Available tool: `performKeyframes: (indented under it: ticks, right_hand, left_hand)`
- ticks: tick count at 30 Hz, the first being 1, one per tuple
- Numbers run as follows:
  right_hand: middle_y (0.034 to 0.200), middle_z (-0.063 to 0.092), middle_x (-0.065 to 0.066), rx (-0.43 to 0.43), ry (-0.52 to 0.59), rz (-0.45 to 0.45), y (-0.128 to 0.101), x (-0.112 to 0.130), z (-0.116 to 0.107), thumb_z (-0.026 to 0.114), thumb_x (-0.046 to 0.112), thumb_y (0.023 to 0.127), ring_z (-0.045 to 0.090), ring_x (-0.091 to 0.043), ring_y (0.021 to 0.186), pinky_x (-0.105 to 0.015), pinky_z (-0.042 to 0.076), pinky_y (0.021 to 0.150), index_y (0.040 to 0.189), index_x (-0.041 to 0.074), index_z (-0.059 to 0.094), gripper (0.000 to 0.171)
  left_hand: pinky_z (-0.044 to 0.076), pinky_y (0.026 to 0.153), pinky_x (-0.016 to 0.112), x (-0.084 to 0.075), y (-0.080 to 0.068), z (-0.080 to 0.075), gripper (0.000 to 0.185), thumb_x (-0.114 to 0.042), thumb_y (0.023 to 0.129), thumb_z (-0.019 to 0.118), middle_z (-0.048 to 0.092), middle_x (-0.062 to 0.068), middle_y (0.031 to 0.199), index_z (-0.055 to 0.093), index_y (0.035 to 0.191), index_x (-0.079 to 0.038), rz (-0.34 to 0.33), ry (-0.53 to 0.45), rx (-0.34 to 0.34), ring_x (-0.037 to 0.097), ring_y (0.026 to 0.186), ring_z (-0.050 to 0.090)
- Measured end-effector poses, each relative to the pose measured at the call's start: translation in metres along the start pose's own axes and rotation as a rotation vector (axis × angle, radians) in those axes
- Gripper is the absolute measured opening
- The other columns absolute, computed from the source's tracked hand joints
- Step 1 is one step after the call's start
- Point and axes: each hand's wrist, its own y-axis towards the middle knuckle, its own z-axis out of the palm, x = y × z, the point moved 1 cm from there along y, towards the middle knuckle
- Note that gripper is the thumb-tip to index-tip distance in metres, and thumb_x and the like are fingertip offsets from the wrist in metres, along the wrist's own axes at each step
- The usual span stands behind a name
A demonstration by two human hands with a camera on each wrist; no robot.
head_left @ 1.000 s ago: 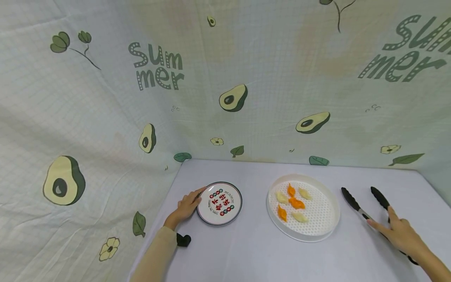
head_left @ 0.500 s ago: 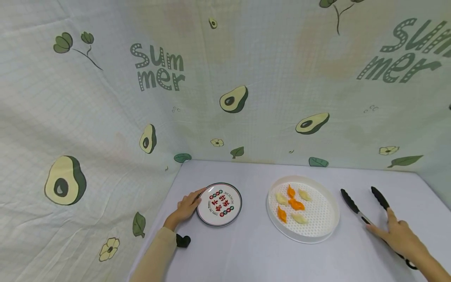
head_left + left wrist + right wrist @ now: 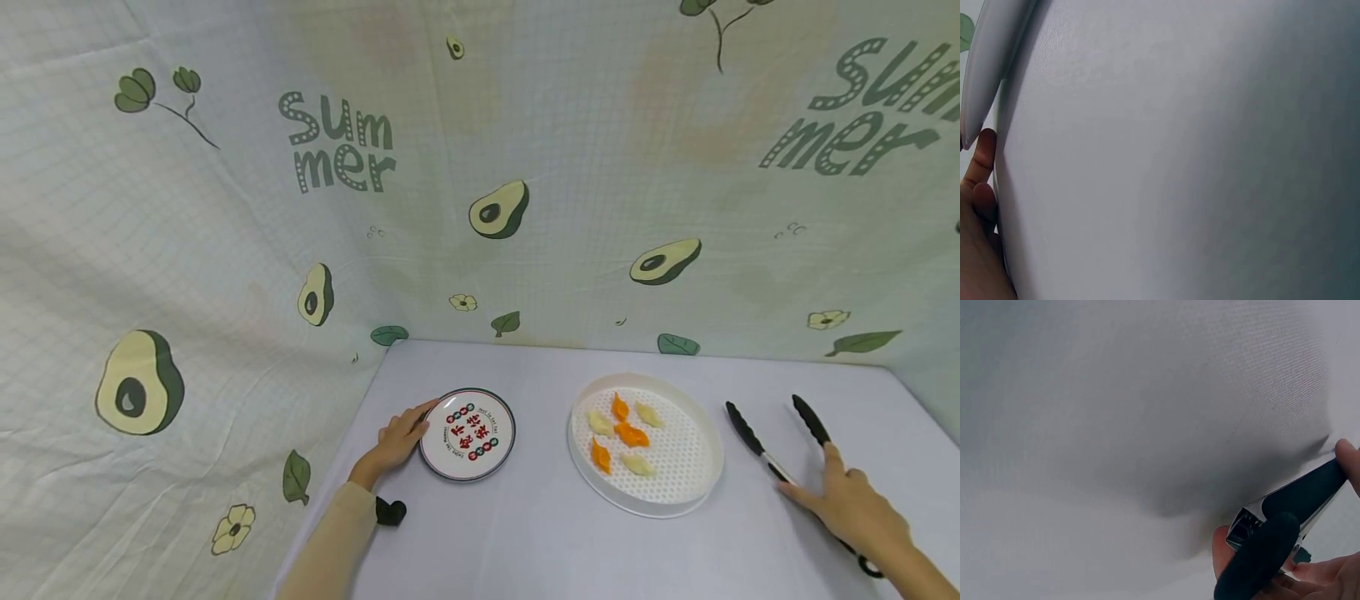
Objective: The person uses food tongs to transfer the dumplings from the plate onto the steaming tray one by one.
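- Right hand (image 3: 855,505) lies on the tongs (image 3: 780,454), at the right side of the tabletop (image 3: 525,533). Forefinger and thumb spread along the two arms; in the right wrist view the fingers (image 3: 1225,550) curl round the metal handle end, so the hand grasps the tongs.
- The tongs lie flat on the tabletop, arms apart, black tips pointing away beyond the fingertips.
- Left hand (image 3: 393,442) rests on the tabletop, fingers relaxed, fingertips touching the near-left rim of the plate (image 3: 467,433). No grasp.
- The plate bears red and black print and lies just ahead of the left fingers.
- A white perforated tray (image 3: 675,492) lies between the two hands, nearer the tongs; it holds orange and pale dumplings (image 3: 622,433).
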Motion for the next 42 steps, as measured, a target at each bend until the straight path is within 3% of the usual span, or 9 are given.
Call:
performKeyframes:
  ticks: [5,10,17,22,32,36,39,42]
  right_hand:
    - [0.101,0.041,-0.051,-0.011,0.022,-0.023,0.003,-0.005,0.003,0.066,0.074,0.078,0.057,-0.053,0.073,-0.058,0.047,0.057,0.142,-0.023,-0.003,0.136]
    - [0.11,0.04,-0.053,-0.027,0.025,-0.044,0.005,-0.007,0.003,0.068,0.072,0.078,0.056,-0.06,0.08,-0.058,0.046,0.057,0.142,-0.023,-0.002,0.134]
    - [0.115,0.042,-0.051,0.003,-0.013,0.037,0.006,-0.001,0.005,0.073,0.077,0.067,0.059,-0.055,0.082,-0.06,0.047,0.063,0.142,-0.021,0.001,0.143]
    - [0.117,0.039,-0.051,0.011,-0.008,0.052,0.005,0.002,0.004,0.073,0.074,0.07,0.056,-0.06,0.089,-0.064,0.046,0.068,0.144,-0.02,-0.003,0.142]
    - [0.117,0.024,-0.05,0.057,0.007,0.092,0.004,0.006,-0.005,0.067,0.078,0.074,0.051,-0.064,0.09,-0.071,0.042,0.075,0.145,-0.015,-0.011,0.14]
    - [0.114,0.026,-0.052,0.006,-0.028,0.007,0.008,0.009,-0.02,0.057,0.078,0.083,0.047,-0.068,0.088,-0.071,0.044,0.068,0.143,-0.022,-0.004,0.131]
    - [0.111,0.031,-0.055,-0.118,-0.045,-0.139,0.012,0.016,-0.034,0.052,0.071,0.091,0.045,-0.07,0.087,-0.069,0.043,0.061,0.141,-0.028,0.003,0.121]
    - [0.113,0.036,-0.056,-0.266,-0.035,-0.293,0.016,0.027,-0.045,0.054,0.061,0.095,0.045,-0.07,0.091,-0.069,0.042,0.061,0.141,-0.029,0.01,0.11]
  left_hand:
    - [0.024,0.096,0.059,-0.001,0.001,0.0,0.045,-0.031,0.107,0.046,0.049,0.008,0.144,0.043,0.152,-0.03,-0.006,0.0,0.005,0.028,0.113,0.041]
    - [0.025,0.094,0.058,-0.001,0.002,-0.001,0.044,-0.031,0.107,0.045,0.05,0.009,0.143,0.044,0.151,-0.029,0.007,-0.001,0.004,0.028,0.111,0.042]
    - [0.026,0.089,0.056,0.004,0.001,-0.001,0.044,-0.03,0.107,0.044,0.051,0.013,0.142,0.044,0.151,-0.025,0.038,0.004,-0.011,0.03,0.108,0.043]
    - [0.025,0.089,0.059,0.003,0.0,-0.002,0.044,-0.029,0.107,0.044,0.049,0.016,0.143,0.043,0.151,-0.022,0.056,-0.005,-0.012,0.032,0.108,0.042]
    - [0.019,0.101,0.065,0.007,0.007,-0.006,0.046,-0.03,0.106,0.049,0.045,0.011,0.151,0.043,0.152,-0.027,-0.001,-0.052,0.037,0.036,0.127,0.04]
    - [0.027,0.098,0.059,0.009,0.01,-0.007,0.049,-0.029,0.105,0.053,0.052,0.009,0.136,0.043,0.152,-0.024,-0.001,-0.094,0.033,0.03,0.118,0.045]
    - [0.035,0.091,0.052,0.007,0.013,-0.011,0.05,-0.023,0.104,0.054,0.053,0.01,0.123,0.042,0.152,-0.016,0.028,-0.143,0.001,0.027,0.104,0.047]
    - [0.037,0.096,0.056,0.0,0.016,-0.018,0.051,-0.021,0.105,0.052,0.054,0.016,0.131,0.04,0.153,-0.011,0.064,-0.138,-0.053,0.034,0.113,0.049]
